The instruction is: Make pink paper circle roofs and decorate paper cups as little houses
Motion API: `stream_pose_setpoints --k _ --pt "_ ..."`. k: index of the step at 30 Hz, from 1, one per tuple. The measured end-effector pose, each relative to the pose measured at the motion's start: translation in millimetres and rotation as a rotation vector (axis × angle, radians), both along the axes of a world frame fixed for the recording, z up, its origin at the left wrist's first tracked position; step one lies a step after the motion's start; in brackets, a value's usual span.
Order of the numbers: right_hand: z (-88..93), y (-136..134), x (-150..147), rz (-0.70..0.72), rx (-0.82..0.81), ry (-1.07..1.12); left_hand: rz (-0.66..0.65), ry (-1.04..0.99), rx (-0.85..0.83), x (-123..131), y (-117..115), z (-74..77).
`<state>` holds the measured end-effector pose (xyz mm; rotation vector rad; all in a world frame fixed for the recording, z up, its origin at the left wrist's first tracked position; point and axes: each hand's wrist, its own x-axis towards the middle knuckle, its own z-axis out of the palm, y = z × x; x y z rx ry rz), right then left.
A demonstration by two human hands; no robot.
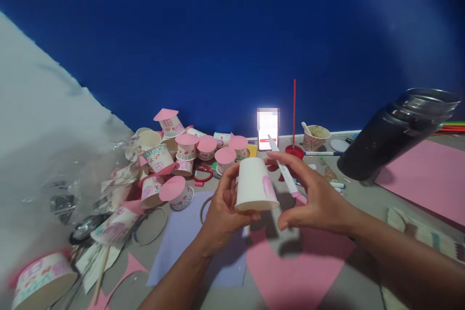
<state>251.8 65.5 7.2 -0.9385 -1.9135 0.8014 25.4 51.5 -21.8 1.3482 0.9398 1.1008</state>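
White paper cup (250,181) is mid-air over the table, left hand (225,203) gripping its side, thumb near the rim. Right hand (314,196) has a marker (285,172) across its fingers, thumb spread; can't tell if it's capped. Cup looks early-stage: one pinkish-purple patch, rest of the visible side blank, no top. Decorated cups (178,196) to the left look done: drawings plus pink paper tops. Grey table (225,298) carries pink (298,271) and lilac sheets (174,242); lit phone (268,144) and dark bottle (388,140) beyond. Blue wall (218,48) behind.
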Motion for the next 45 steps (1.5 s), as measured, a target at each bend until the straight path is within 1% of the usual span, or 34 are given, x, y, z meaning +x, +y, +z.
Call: stream_pose_setpoints --k 2,4,6,7,8,10,12,14,15,16,19,21,22,25,29,32,34,39,43,45 --pt "-5.6 -1 -2 -0.035 0.093 -0.030 -0.036 0.014 0.029 -2 -1 1.1" --pt "-7.3 -3 -2 -0.049 0.211 -0.101 -0.082 0.077 0.107 -8 -2 7.1" --pt "-7.2 -4 0 -0.029 0.322 -0.228 -0.101 0.245 0.214 -16 -4 17.5" --pt "-7.2 -4 0 -0.014 0.359 -0.296 -0.110 0.387 0.253 -19 -5 23.2" --pt "-7.3 -4 0 0.002 0.374 -0.357 -0.122 0.517 0.277 -22 -7 28.4" --pt "-7.5 -5 -1 0.035 0.350 -0.435 -0.142 0.694 0.314 -25 -9 35.3" --pt "-6.7 -5 -1 0.082 0.310 -0.416 -0.151 0.750 0.332 -24 -12 35.7" --pt "-4.2 -6 1 0.120 0.253 -0.311 -0.134 0.709 0.321 -23 -14 30.1" --pt "-2.6 -6 3 0.117 0.216 -0.238 -0.113 0.652 0.304 -22 -14 25.8" --pt "-1.2 -7 6 0.092 0.176 -0.161 -0.084 0.575 0.284 -22 -15 21.1" --pt "0.1 -9 15 -0.049 0.055 0.073 -0.031 0.299 0.224 -23 -14 8.1" --pt "-1.0 -11 18 -0.085 0.032 0.175 -0.030 0.158 0.191 -22 -13 2.9" --pt "-1.5 -11 18 -0.088 0.059 0.184 -0.035 0.115 0.176 -22 -12 1.6" --pt "-0.3 -15 13 -0.096 0.227 0.102 -0.044 0.067 0.158 -19 -12 1.1" --pt "4.2 -23 1 -0.113 0.347 0.037 -0.084 0.091 0.162 -17 -14 3.1" --pt "4.9 -26 -2 -0.083 0.437 0.020 -0.116 0.110 0.151 -16 -15 4.1" --pt "4.2 -27 -1 -0.072 0.469 0.013 -0.128 0.103 0.150 -16 -15 4.2" --pt "4.4 -24 1 -0.062 0.486 -0.005 -0.146 0.076 0.154 -16 -15 2.6" --pt "6.7 -22 1 -0.050 0.573 -0.005 -0.164 0.057 0.166 -17 -14 0.4" --pt "7.3 -20 1 -0.052 0.588 -0.012 -0.167 0.051 0.160 -18 -14 -0.4"
